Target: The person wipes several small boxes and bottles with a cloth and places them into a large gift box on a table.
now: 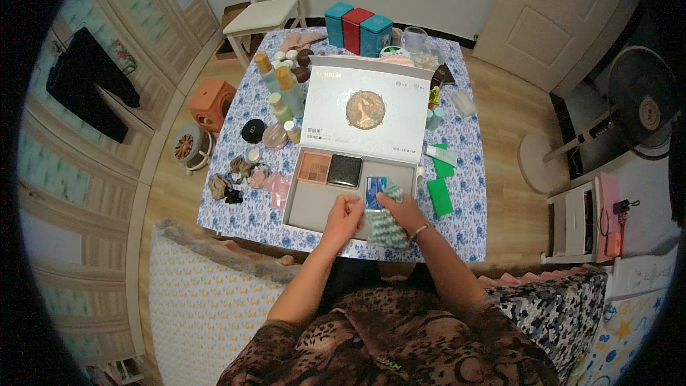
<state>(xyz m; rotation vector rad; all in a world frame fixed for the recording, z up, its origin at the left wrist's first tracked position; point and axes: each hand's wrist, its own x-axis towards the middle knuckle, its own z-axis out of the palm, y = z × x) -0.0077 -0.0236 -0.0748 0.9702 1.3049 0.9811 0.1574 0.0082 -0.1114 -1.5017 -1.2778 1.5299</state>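
My right hand [404,214] is closed on a green-and-white zigzag-patterned cloth [388,232] that hangs over the near edge of an open white gift box [291,207]. Its thumb lies against a small flat blue card-like piece [373,187], whose kind I cannot make out. Just left of the cloth, my left hand [344,221] has its fingers curled together; whatever they pinch, if anything, is hidden. Inside the box, an orange-brown makeup palette [314,168] sits beside a black square compact [344,171]. The raised lid [332,111] bears a round golden emblem.
Bottles [289,93] and jars crowd the table's left side, with hair ties [239,179] nearer me. Blue and red tins [357,32] stand at the back. Green cards [440,197] and a white tube [441,154] lie right of the box. A fan [639,104] stands far right.
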